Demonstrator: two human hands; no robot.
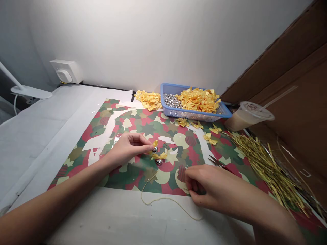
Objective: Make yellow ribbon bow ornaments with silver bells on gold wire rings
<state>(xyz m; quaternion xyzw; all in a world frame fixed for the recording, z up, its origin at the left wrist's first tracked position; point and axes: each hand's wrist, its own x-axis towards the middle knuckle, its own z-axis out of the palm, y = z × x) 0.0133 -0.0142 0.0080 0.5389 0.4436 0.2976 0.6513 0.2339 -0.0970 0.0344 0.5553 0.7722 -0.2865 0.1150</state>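
Observation:
My left hand (133, 144) is closed in a pinch on a small yellow ribbon bow (155, 143) with a silver bell (154, 149). Right below it, a second yellow bow with a silver bell (159, 161) hangs by a thin curved ring (167, 148). My right hand (200, 183) has its fingers curled together low over the front edge of the patterned sheet; what they hold is too small to make out. A pale yellow string (163, 198) curves across the white surface between both hands. Dark-bladed scissors (219, 164) lie just behind my right hand, partly hidden by it.
A blue basket (196, 115) holds silver bells and yellow bows; more bows (148, 99) are piled at its left. Loose bows (210, 138) lie before it. At right are a lidded drink cup (249, 115), golden twist-tie-like strands (265, 166) and a cardboard wall (301, 112).

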